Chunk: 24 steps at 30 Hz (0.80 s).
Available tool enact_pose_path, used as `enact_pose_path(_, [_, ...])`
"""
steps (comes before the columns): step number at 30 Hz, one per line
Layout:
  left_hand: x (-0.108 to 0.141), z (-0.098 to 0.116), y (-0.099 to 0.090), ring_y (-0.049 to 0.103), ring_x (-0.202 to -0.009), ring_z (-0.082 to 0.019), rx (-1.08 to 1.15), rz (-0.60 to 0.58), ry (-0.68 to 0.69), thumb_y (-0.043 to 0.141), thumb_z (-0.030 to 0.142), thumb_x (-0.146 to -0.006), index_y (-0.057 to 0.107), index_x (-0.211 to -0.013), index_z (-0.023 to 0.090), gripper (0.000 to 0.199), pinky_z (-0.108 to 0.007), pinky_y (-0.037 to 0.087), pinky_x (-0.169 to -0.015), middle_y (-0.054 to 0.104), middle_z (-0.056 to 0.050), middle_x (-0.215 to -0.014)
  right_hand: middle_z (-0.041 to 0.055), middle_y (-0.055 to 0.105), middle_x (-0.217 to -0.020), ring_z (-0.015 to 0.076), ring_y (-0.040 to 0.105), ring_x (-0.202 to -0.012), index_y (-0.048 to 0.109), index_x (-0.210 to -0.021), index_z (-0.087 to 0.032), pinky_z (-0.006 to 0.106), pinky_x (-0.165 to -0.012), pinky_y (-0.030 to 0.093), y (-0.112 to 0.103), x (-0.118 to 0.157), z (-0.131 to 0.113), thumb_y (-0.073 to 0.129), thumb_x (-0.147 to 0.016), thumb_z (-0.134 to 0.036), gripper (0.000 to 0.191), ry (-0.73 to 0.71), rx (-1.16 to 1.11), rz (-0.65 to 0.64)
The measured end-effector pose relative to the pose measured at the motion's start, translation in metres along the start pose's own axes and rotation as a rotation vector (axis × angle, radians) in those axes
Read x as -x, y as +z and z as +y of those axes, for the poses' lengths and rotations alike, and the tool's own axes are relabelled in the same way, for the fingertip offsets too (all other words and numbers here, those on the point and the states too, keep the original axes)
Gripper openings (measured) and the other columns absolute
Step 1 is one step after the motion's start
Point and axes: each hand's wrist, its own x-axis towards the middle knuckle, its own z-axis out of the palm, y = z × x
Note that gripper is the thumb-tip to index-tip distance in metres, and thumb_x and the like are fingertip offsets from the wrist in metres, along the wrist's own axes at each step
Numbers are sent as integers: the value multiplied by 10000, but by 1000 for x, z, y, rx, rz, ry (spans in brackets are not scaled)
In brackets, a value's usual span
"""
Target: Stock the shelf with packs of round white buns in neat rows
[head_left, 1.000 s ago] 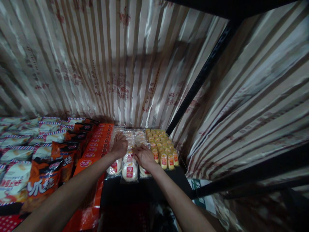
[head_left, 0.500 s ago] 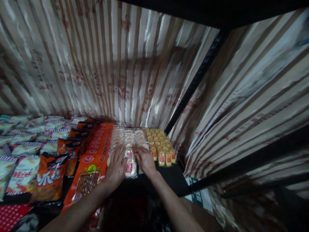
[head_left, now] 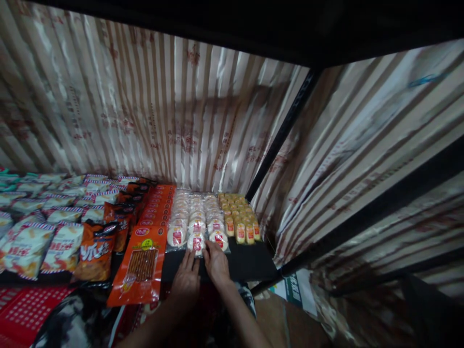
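Note:
Three rows of clear-wrapped, round white rice crackers stand on the dark shelf [head_left: 237, 266]. The front rice cracker packet [head_left: 196, 242] of the middle row lies between my two hands. My left hand [head_left: 187, 276] has its fingers stretched forward, tips at the packet's lower left edge. On the packet's right side, my right hand [head_left: 216, 263] rests with bent fingertips against its edge, not wrapped round it. Another cracker packet [head_left: 177, 236] fronts the left row, and one more packet [head_left: 219, 238] fronts the right row.
Orange stick-snack packs [head_left: 143, 265] lie left of the crackers, overhanging the shelf edge. Further left are orange snack bags [head_left: 94, 253] and white snack bags [head_left: 63, 246]. Small yellow packets [head_left: 239, 232] stand on the right. A black post [head_left: 286, 130] rises behind; a red basket [head_left: 32, 309] sits below.
Both hands have drawn back toward me, from over the cracker rows to the front packet's near edge. The cracker fronts they covered now show. The view has shifted slightly.

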Motion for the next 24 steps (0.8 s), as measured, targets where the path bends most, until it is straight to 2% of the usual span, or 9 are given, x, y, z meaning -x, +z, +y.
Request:
enact_pose_path(6, [6, 7, -13, 192, -1362, -306, 67, -65, -16, 439, 251, -803, 464, -1301, 78, 528, -444, 308, -1077, 266, -169, -1459, 129, 631, -1122, 214, 597, -1017, 513, -1238, -134, 289, -865, 450, 0, 0, -7, 488, -840, -213, 407, 27, -50, 38])
enact_pose_path(11, [14, 9, -15, 148, -1371, -308, 83, -77, 1, 439, 282, -814, 415, -1336, 80, 560, -459, 274, -1088, 195, -173, -1479, 128, 651, -1061, 203, 619, -959, 526, -1209, -124, 275, -814, 465, 1, -2, -10, 476, -844, -224, 382, 39, -110, 78])
enact_pose_path(16, [18, 10, -16, 117, -1375, -304, 54, -99, 1, 447, 203, -777, 366, -1359, 54, 607, -453, 250, -1095, 157, -192, -1481, 105, 686, -920, 198, 633, -891, 597, -1106, -121, 261, -777, 472, -1, -7, -10, 496, -829, -197, 305, 67, -165, 63])
enact_pose_path(20, [19, 15, -22, 125, -1370, -316, 25, -120, 12, 431, 110, -725, 352, -1361, 35, 645, -476, 248, -1090, 150, -210, -1475, 115, 682, -919, 207, 625, -897, 639, -1002, -119, 265, -777, 472, 0, -10, -9, 515, -807, -167, 236, 55, -151, 72])
enact_pose_path(24, [19, 15, -24, 109, -1370, -320, 23, -127, 9, 427, 94, -700, 350, -1360, 30, 668, -486, 250, -1086, 142, -213, -1475, 130, 680, -919, 215, 627, -899, 639, -928, -110, 270, -782, 472, 4, -14, -9, 507, -803, -151, 187, 74, -173, 105])
